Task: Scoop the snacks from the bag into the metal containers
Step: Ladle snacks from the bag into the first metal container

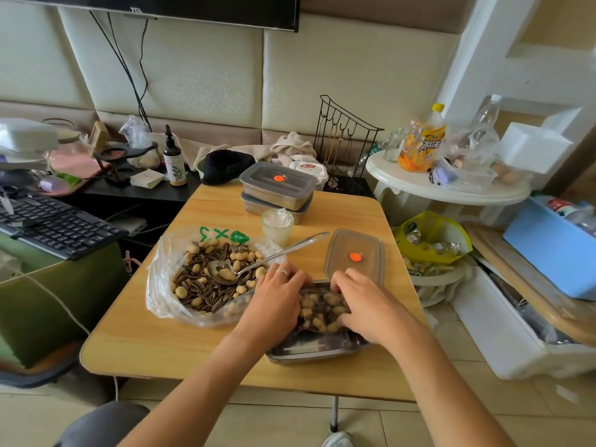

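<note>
An open metal container holding peanuts and sunflower seeds sits near the table's front edge. My left hand lies over its far left corner and my right hand over its far right side, fingers curled at the far rim. The clear plastic bag of peanuts and seeds lies open to the left, with a metal spoon resting in it, one peanut in its bowl. The container's clear lid with an orange dot lies flat just behind my right hand.
Two lidded metal containers are stacked at the table's far side, with a small cup in front of them. A keyboard sits on the left. A white round table with bottles and a yellow snack bag stand on the right.
</note>
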Demonstrator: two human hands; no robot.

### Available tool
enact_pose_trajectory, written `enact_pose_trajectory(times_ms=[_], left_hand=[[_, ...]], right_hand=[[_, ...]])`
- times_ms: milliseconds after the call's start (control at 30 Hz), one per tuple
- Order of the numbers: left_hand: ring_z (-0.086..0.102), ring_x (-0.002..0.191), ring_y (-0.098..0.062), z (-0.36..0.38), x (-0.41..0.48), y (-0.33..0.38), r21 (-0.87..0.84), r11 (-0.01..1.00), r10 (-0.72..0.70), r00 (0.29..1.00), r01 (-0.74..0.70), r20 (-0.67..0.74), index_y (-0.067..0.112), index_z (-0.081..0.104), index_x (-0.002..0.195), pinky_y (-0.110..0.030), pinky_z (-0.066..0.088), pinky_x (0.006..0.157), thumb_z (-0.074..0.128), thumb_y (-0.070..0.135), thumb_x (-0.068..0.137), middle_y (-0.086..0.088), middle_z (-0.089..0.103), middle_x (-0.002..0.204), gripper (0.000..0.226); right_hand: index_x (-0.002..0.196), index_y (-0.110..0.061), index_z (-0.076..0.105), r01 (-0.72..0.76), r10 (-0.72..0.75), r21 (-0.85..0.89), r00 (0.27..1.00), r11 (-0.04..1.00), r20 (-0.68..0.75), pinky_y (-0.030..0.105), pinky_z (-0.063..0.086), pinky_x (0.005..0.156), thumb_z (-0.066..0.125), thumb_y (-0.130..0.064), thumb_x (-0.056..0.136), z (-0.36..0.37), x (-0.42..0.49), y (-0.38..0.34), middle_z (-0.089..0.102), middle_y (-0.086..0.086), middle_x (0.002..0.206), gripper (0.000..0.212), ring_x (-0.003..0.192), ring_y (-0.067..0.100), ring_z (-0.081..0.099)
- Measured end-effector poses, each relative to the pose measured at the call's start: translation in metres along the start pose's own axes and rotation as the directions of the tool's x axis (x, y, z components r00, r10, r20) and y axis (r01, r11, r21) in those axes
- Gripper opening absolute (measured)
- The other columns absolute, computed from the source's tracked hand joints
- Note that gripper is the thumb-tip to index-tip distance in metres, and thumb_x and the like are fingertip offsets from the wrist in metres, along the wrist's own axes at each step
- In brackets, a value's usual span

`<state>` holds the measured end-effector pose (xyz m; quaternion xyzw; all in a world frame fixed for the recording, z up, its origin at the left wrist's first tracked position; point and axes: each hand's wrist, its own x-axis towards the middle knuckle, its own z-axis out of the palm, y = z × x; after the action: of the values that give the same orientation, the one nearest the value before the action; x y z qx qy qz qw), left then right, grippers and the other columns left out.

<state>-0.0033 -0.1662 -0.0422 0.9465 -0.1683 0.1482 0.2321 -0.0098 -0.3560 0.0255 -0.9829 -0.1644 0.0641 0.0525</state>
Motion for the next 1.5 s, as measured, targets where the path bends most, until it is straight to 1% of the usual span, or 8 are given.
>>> enact_pose_trajectory(times_ms=[233,367,633,833,967,1200,1333,1500], left_hand=[[0.041,0.121,-0.024,0.0,0.002,-0.003,0.007,1.0,0.007,1.0,-0.007,0.007,0.023,0.057,0.128,-0.044,0.039,0.107,0.055,0.005,0.093,-0.002,0.047,0.127,0.039],[0.041,0.118,-0.02,-0.002,0.002,-0.006,-0.082,0.997,-0.008,1.0,0.008,-0.01,0.022,0.061,0.126,-0.038,0.038,0.104,0.055,0.01,0.093,0.001,0.049,0.122,0.036],[0.052,0.109,-0.015,-0.014,0.003,-0.017,-0.31,0.95,-0.03,0.999,0.033,0.015,0.019,0.07,0.113,-0.03,0.044,0.097,0.056,0.005,0.092,0.005,0.06,0.113,0.029],[0.063,0.1,-0.005,-0.036,0.009,-0.039,-0.405,0.911,-0.082,0.997,0.072,-0.008,0.018,0.073,0.109,-0.02,0.052,0.088,0.055,0.0,0.097,0.014,0.07,0.101,0.029],[0.066,0.097,-0.002,-0.046,0.014,-0.058,-0.412,0.904,-0.142,0.989,0.11,-0.049,0.022,0.075,0.105,-0.022,0.054,0.086,0.057,0.0,0.096,0.012,0.073,0.1,0.031],[0.065,0.092,-0.003,-0.065,0.02,-0.075,-0.421,0.894,-0.209,0.974,0.155,-0.085,0.024,0.076,0.101,-0.015,0.051,0.077,0.055,0.002,0.098,0.014,0.071,0.098,0.03],[0.064,0.092,0.003,-0.072,0.021,-0.081,-0.469,0.864,-0.259,0.961,0.182,-0.102,0.022,0.076,0.1,-0.012,0.051,0.074,0.055,0.002,0.098,0.01,0.072,0.098,0.029],[0.067,0.084,-0.003,-0.077,0.021,-0.087,-0.528,0.814,-0.353,0.928,0.242,-0.119,0.018,0.075,0.106,-0.022,0.057,0.073,0.056,0.007,0.101,0.009,0.073,0.094,0.022]], right_hand=[[0.139,-0.018,0.046,0.008,-0.008,-0.007,0.998,1.0,0.06,0.032,0.043,0.07,0.063,-0.005,0.097,0.006,0.013,-0.006,0.044,0.002,0.123,0.048,0.095,0.022,0.053],[0.13,-0.021,0.056,-0.016,0.007,0.068,0.99,0.998,0.139,0.036,0.053,0.085,0.068,-0.025,0.096,-0.009,0.025,-0.007,0.052,0.001,0.125,0.036,0.106,0.022,0.057],[0.093,-0.019,0.068,0.039,0.076,0.289,0.924,0.957,-0.375,0.034,0.052,0.072,0.056,-0.02,0.102,-0.017,0.079,-0.031,0.067,-0.004,0.094,0.016,0.089,0.018,0.061],[0.128,-0.013,0.068,0.079,0.085,0.36,0.904,0.93,-0.418,0.035,0.051,0.099,0.047,-0.001,0.104,-0.005,0.127,-0.063,0.063,0.002,0.134,0.034,0.123,0.022,0.058],[0.145,-0.018,0.058,0.019,0.075,0.352,0.965,0.936,-0.252,0.042,0.048,0.107,0.044,-0.003,0.104,0.002,0.149,-0.077,0.057,0.006,0.147,0.046,0.133,0.027,0.052],[0.113,-0.021,0.073,-0.046,0.186,0.471,0.949,0.881,-0.255,0.041,0.062,0.082,0.053,-0.017,0.1,0.002,0.171,-0.08,0.072,0.005,0.114,0.024,0.093,0.026,0.072],[0.103,-0.02,0.071,-0.044,0.221,0.601,0.949,0.798,-0.224,0.024,0.05,0.057,0.057,-0.021,0.101,0.0,0.175,-0.078,0.072,-0.003,0.094,0.014,0.056,0.01,0.071],[0.094,-0.024,0.073,0.038,0.325,0.67,0.854,0.741,-0.407,0.014,0.046,0.056,0.055,-0.019,0.102,-0.007,0.169,-0.085,0.07,-0.013,0.086,0.02,0.061,0.009,0.07]])
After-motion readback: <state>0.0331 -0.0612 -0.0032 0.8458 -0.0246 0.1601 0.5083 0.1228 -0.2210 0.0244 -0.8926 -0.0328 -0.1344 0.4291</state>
